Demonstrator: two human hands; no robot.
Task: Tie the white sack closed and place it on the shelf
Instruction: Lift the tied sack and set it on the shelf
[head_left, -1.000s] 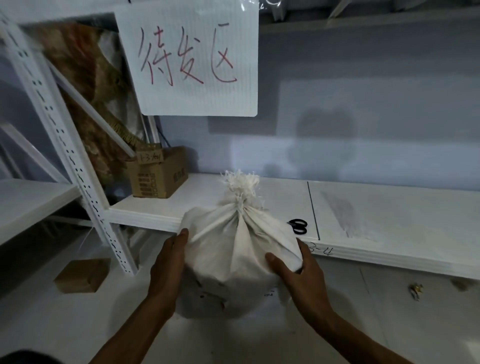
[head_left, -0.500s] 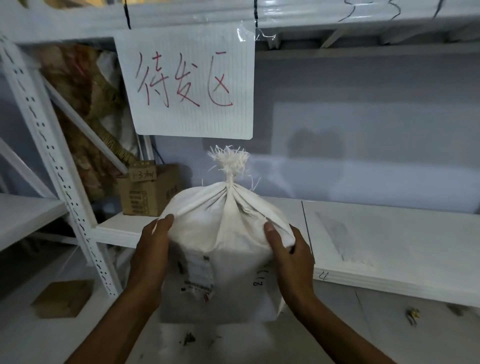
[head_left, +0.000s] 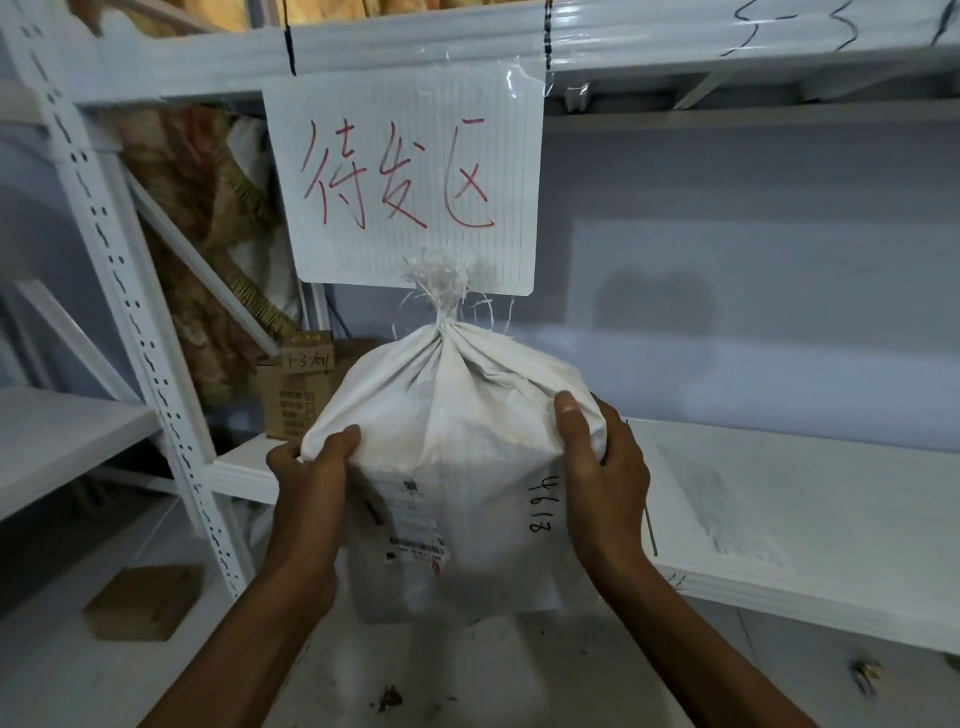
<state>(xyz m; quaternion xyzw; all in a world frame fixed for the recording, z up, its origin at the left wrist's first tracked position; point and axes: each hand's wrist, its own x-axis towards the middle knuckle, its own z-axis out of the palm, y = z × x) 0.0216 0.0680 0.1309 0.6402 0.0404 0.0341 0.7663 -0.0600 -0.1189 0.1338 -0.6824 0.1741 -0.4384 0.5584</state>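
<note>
We now hold the white sack, tied at its neck, higher than a second ago, just before the shelf. Our left hand and right hand grip its shoulders; only setting it down remains.

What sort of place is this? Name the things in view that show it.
Probably a storeroom or warehouse: white metal shelving, a handwritten hanging sign and a labelled cardboard box.

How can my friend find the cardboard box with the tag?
Find the white sign with red writing. Below its left corner, on the shelf behind the white sack, sits a cardboard box. Unlike the plain box on the floor, it carries a handwritten tag.
</note>
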